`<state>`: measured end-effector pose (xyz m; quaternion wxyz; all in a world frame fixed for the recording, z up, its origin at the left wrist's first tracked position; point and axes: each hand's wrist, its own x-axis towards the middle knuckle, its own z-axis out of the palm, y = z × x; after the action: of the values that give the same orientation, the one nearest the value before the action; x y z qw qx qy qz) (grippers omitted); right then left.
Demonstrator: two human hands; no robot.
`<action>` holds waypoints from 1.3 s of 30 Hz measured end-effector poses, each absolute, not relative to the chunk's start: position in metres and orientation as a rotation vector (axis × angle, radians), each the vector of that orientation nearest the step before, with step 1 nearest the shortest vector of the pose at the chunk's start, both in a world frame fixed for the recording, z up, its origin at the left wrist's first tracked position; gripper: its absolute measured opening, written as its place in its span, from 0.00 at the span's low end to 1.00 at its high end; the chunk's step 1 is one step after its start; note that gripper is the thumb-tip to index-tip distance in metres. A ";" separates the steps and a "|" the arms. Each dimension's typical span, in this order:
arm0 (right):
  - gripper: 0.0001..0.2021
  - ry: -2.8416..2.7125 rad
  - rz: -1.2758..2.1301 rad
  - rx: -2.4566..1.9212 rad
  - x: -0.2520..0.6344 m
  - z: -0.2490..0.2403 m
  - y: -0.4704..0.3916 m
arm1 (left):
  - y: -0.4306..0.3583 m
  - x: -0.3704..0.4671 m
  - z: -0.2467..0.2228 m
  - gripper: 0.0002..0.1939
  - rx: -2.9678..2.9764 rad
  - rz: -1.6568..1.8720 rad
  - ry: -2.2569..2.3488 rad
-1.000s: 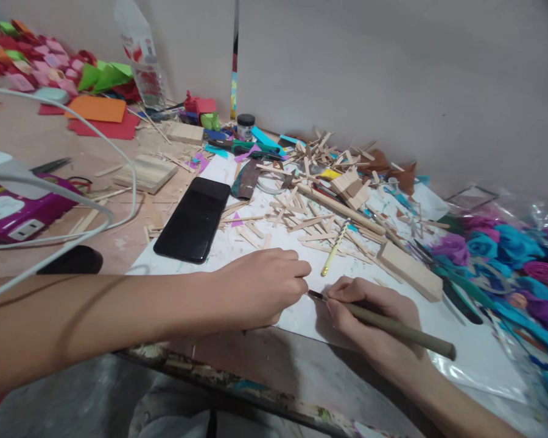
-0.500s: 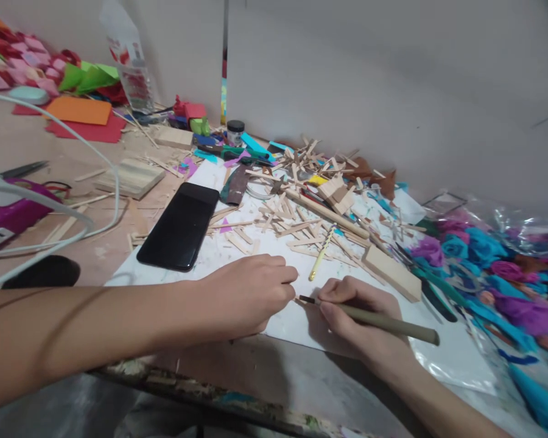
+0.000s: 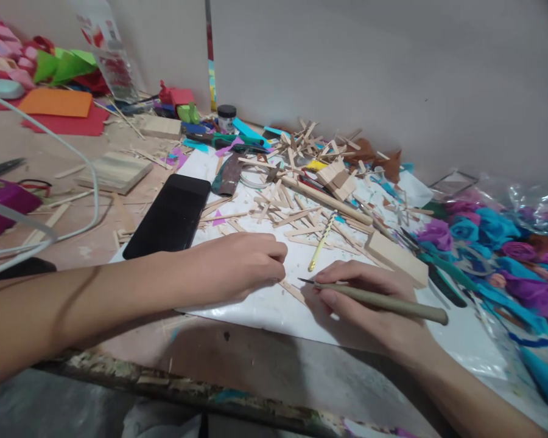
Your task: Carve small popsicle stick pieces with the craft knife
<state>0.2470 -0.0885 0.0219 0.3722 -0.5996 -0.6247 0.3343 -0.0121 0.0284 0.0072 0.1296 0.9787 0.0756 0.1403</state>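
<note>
My left hand (image 3: 251, 267) is closed low over the white sheet, its fingers curled around one end of a thin flat wooden stick (image 3: 293, 291). The stick's other end sticks out to the right, toward my right hand (image 3: 369, 295). That hand grips a carving knife (image 3: 393, 303) like a pen, near the front of its long olive-brown handle. Its slim dark blade points left and looks slightly apart from the stick. Just beyond the blade lies a yellow twisted rod (image 3: 322, 243). A black phone (image 3: 168, 213) rests behind my left forearm.
Wooden stick pieces (image 3: 292, 210) are scattered across the sheet. Near my right hand are a wood block (image 3: 397, 258) and green-handled pliers (image 3: 442, 283). Coloured paper flowers (image 3: 479, 231) pile up at the right. A white cable (image 3: 95, 201) loops at the left, by the table's front edge.
The knife blade has turned from its broad side to a thin edge and moved off the stick. More of the stick shows between my hands. The view has shifted slightly.
</note>
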 end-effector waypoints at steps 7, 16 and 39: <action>0.04 -1.686 0.853 -1.584 0.239 0.018 -0.087 | 0.030 -0.012 0.006 0.13 2.799 0.424 0.187; 0.05 -1.723 0.861 -1.606 0.239 0.018 -0.084 | 0.031 -0.013 0.005 0.13 2.770 0.434 0.193; 0.03 -1.714 0.891 -1.615 0.237 0.020 -0.083 | 0.027 -0.012 0.003 0.13 2.802 0.431 0.219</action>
<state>0.2366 -0.0831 0.0202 0.3066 -0.6106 -0.6480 0.3366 -0.0119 0.0274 0.0033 0.1487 0.9745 0.0761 0.1498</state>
